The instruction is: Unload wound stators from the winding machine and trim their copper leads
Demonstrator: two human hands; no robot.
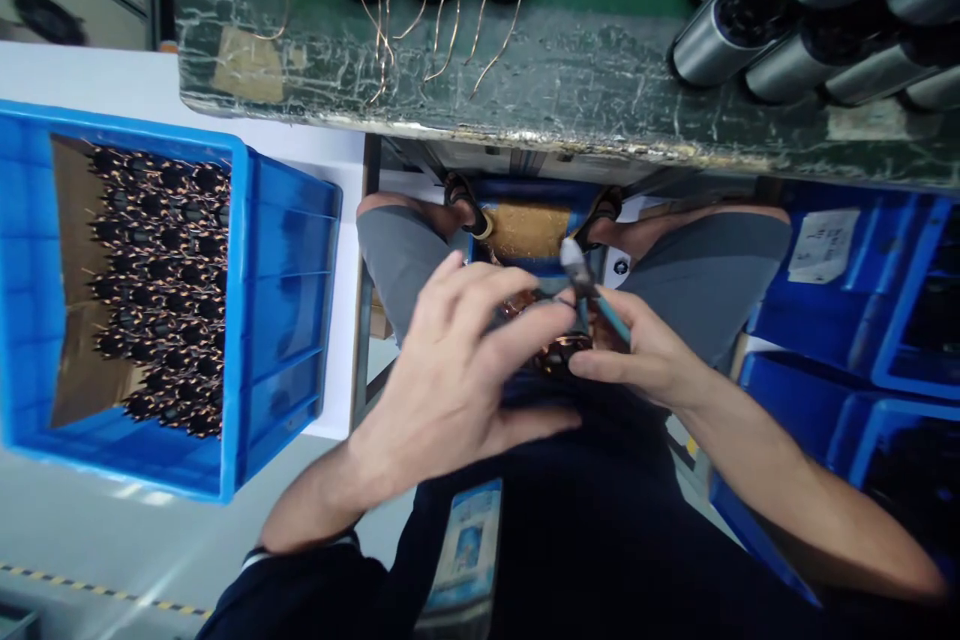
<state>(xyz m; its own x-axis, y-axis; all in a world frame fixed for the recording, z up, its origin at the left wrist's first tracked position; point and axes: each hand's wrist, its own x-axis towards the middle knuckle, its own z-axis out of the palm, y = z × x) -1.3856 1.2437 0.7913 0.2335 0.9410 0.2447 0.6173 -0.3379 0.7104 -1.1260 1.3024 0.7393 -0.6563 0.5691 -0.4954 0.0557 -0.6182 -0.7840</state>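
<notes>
My left hand [457, 370] curls over a small copper-wound stator [559, 352] held above my lap, its fingers wrapped round the part. My right hand [645, 350] grips teal-handled cutting pliers [592, 295], their jaws pointing up and away just above the stator. Most of the stator is hidden behind my left fingers. Both hands meet below the front edge of the green workbench [525, 110].
A blue crate [277, 320] full of several dark copper-wound stators stands at my left. Metal motor cylinders [795, 10] lie on the bench's right, more stand at the back with copper leads hanging. Blue bins [885, 320] stack at my right. My knees and sandals show under the bench.
</notes>
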